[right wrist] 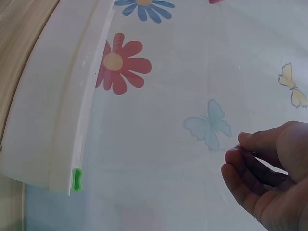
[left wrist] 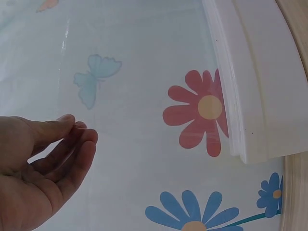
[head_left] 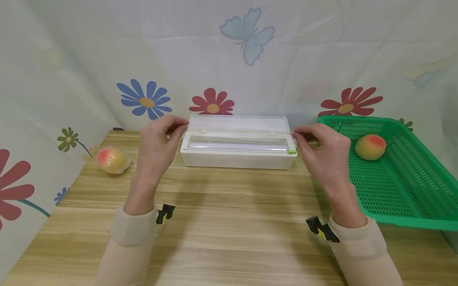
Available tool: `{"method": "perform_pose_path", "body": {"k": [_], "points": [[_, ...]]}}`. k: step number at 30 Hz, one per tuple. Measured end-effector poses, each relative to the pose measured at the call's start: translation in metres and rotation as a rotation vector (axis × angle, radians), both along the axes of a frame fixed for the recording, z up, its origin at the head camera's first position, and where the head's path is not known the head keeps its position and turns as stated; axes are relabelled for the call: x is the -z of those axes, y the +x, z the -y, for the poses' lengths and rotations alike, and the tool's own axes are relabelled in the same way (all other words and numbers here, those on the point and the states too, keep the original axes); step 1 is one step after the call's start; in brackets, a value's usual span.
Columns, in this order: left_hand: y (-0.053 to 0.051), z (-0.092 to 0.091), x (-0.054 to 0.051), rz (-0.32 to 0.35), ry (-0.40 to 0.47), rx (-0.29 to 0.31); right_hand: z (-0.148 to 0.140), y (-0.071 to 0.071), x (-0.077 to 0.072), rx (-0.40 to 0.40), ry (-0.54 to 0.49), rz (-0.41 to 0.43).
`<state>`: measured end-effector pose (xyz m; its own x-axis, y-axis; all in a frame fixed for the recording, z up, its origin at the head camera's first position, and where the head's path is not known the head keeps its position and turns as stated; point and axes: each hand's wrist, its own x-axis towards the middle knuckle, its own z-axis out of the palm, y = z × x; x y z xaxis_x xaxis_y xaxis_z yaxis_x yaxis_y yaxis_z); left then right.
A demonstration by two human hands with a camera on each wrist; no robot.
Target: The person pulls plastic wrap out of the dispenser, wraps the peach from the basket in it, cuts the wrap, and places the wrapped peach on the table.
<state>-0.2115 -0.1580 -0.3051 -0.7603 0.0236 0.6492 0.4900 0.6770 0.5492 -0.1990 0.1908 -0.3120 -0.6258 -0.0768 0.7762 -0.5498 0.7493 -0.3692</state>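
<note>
Left hand (head_left: 156, 143) and right hand (head_left: 327, 155) pinch thin, glossy, see-through film (head_left: 239, 132).

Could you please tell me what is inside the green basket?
One yellow and red fruit lies in the green basket, toward its far end, beyond bare perforated floor. The right hand covers part of the left side; the fruit hides what is beneath.

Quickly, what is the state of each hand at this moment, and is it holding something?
Left hand: closed in a pinch, holding the left edge of the cling film.
Right hand: closed in a pinch, holding its right edge.
</note>
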Motion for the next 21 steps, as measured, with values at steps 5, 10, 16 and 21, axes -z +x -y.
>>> {"method": "perform_pose_path", "body": {"k": [5, 10, 16, 21], "points": [[0.005, 0.0, -0.004, 0.027, 0.004, -0.001, 0.0, 0.003, -0.002, -0.007, 0.0, -0.021], [0.009, 0.001, -0.006, 0.029, 0.0, 0.009, 0.0, 0.007, -0.004, -0.015, 0.003, -0.024], [0.012, 0.003, -0.009, 0.01, -0.017, 0.01, 0.0, 0.013, -0.007, -0.02, 0.0, -0.037], [0.015, 0.004, -0.01, -0.022, -0.027, 0.014, 0.0, 0.017, -0.009, -0.025, -0.004, -0.043]]}}
